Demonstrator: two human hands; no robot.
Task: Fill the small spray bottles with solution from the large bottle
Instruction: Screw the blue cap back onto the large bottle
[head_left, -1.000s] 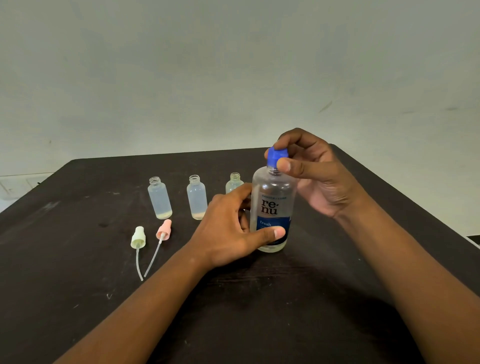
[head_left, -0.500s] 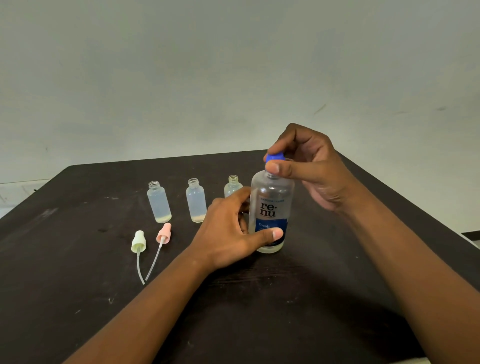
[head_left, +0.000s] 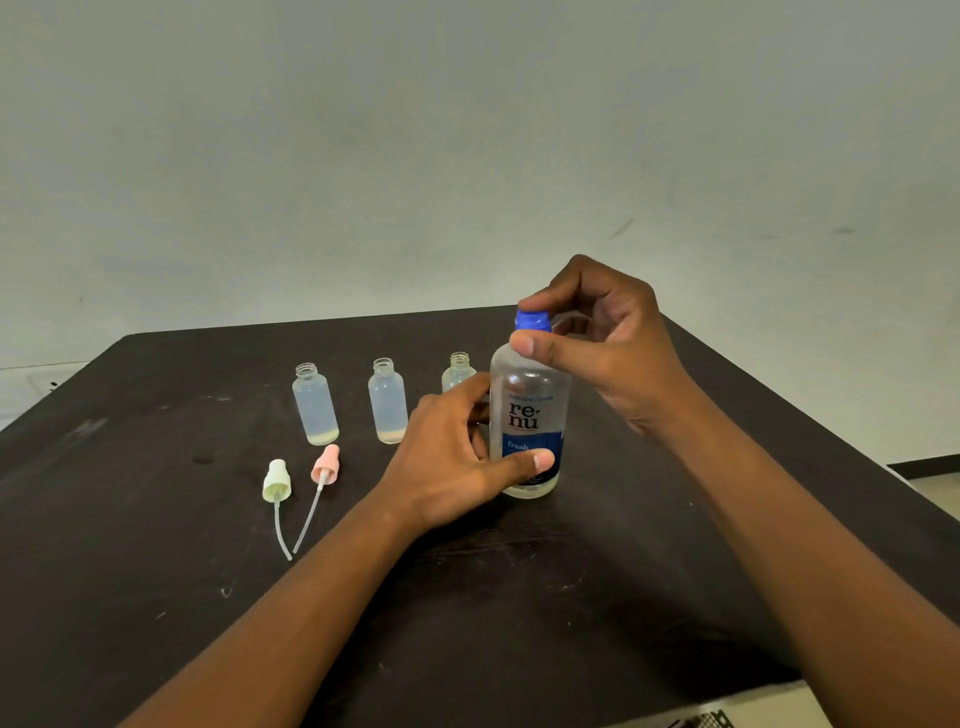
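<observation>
Large bottle (head_left: 530, 415) stands upright on the dark desk (head_left: 156, 597), clear body, blue and white "re-nu" label facing the camera. Left hand (head_left: 452, 457) wraps the lower body from its left side, thumb across the blue band of the label, fingers curled round the back. Right hand (head_left: 608, 338) sits above it at the bottle's top, thumb and fingertips pinching the blue cap (head_left: 533, 321); cap on the neck, whether seated tight cannot be told.

Three small spray bottles, all uncapped and upright, in a row beyond and to the left of the left hand: far-left bottle (head_left: 314, 405) and middle bottle (head_left: 387, 402) each show a thin layer of pale liquid at the bottom; the third bottle (head_left: 459, 371) is partly hidden behind the left hand's fingers, just beside the large bottle.

Two spray heads lie on the desk left of the left wrist, dip tubes pointing toward the camera: pale green head (head_left: 276, 483), pink head (head_left: 325, 463). Tube ends nearly meet.
</observation>
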